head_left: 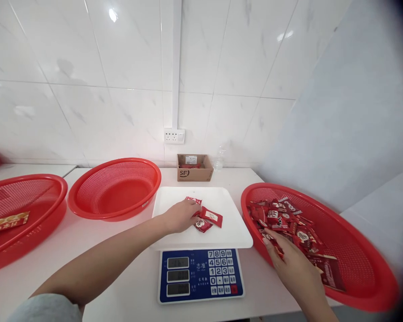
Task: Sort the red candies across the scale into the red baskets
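My left hand [183, 216] is over the white weighing pan [174, 239] of a digital scale. Its fingers are curled down on a few small red snack packets [212, 216], and the fingertips are partly hidden by the hand. Below the pan, the scale's blue keypad panel [201, 275] faces me. At the near left rim of the right red basket [362, 268], my right hand [293, 264] pinches a small red packet [275, 246] between thumb and fingers. Under and beyond it lie many more red packets [302, 235].
A red basket [117, 217] stands left of the scale. Further left, another red basket [50, 214] holds a yellow-and-red packet [8, 222]. Behind the pan are a small cardboard box [201, 174] with red packets inside and a clear plastic bottle [219, 158], near the tiled wall.
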A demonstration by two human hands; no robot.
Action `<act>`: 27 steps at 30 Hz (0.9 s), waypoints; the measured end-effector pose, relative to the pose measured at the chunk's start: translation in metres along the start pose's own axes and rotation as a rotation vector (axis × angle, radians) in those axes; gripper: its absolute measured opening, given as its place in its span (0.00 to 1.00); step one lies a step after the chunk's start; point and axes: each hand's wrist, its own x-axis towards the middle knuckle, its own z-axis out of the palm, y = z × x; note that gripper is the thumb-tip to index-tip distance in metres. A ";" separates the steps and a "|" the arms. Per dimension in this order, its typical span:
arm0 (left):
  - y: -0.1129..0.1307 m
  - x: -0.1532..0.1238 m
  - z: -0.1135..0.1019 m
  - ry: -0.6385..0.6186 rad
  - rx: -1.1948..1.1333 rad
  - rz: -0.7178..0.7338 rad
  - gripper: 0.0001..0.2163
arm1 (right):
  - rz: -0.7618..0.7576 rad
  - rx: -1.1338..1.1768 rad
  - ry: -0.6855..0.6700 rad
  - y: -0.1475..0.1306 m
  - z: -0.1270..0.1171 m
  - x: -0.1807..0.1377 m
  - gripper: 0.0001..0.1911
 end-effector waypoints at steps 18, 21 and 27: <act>-0.081 -0.050 -0.065 0.365 0.183 -0.563 0.16 | 0.048 -0.018 -0.039 0.001 0.001 -0.001 0.26; -0.094 -0.058 -0.070 0.399 0.211 -0.618 0.17 | 0.048 -0.021 -0.043 0.001 0.001 -0.001 0.26; -0.046 -0.048 -0.041 0.229 0.100 -0.307 0.14 | 0.043 -0.031 -0.035 0.001 0.003 -0.001 0.26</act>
